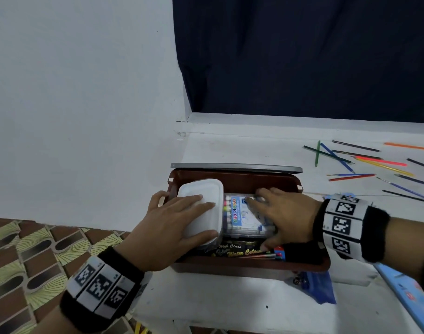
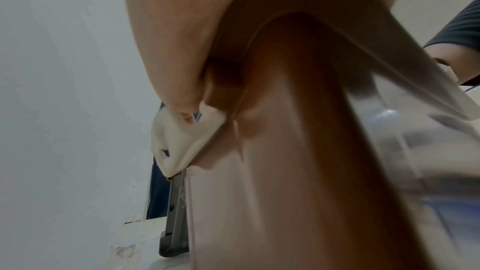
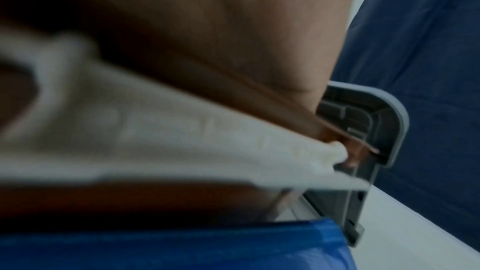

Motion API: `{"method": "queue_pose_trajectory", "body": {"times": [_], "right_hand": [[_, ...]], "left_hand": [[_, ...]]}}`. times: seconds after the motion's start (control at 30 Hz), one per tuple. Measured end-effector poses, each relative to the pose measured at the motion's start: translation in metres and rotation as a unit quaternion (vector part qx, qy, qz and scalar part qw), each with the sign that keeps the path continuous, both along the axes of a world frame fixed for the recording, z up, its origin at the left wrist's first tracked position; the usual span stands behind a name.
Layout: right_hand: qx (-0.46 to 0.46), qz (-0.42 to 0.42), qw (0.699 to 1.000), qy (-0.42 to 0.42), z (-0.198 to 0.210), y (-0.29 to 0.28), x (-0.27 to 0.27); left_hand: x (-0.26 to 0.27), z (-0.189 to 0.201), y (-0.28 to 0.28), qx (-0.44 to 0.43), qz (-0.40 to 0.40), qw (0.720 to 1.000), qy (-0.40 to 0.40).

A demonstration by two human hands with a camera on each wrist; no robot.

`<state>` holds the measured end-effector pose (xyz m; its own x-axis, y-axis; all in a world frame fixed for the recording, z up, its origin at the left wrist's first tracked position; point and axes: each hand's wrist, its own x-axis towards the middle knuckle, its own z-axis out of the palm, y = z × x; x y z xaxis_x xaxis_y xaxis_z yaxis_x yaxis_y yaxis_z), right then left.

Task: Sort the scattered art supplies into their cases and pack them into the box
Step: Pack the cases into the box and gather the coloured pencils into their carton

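- Lying flat, the left hand (image 1: 168, 227) spreads straight fingers over the white container (image 1: 202, 208) in the brown box (image 1: 232, 267) on the bench (image 1: 230, 307).
- Beside it, the right hand (image 1: 284, 216) rests open-fingered on the colour pen case (image 1: 240, 216).
- Only the head view shows loose pencils (image 1: 365, 162) farther right.
- The left wrist view alone shows the thumb at the box's white latch (image 2: 182, 143).
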<state>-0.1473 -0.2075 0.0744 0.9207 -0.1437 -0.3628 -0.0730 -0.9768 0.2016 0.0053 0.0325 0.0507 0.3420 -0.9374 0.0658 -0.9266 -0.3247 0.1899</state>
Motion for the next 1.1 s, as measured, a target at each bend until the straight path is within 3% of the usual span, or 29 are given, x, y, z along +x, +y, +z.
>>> {"method": "queue_pose_trajectory", "body": {"times": [0.33,0.5,0.8,0.97,1.1], "right_hand": [[-0.002,-0.001,0.999,-0.038,0.0,0.0,-0.014],[0.023,-0.007,0.999,-0.045,-0.002,0.0,-0.023],[0.012,-0.041,0.998,-0.05,-0.01,0.005,0.003],[0.053,-0.065,0.994,-0.066,-0.001,0.008,-0.003],[0.024,-0.053,0.994,-0.092,0.016,0.006,-0.014]], "left_hand": [[-0.001,0.002,-0.004,0.007,-0.005,1.0,-0.02],[-0.002,0.001,-0.005,-0.018,-0.009,1.0,0.007],[-0.002,0.001,-0.006,-0.027,-0.02,0.999,0.03],[-0.003,0.004,-0.006,-0.031,-0.012,0.999,0.03],[-0.005,0.006,-0.006,-0.016,-0.011,0.999,0.026]]}}
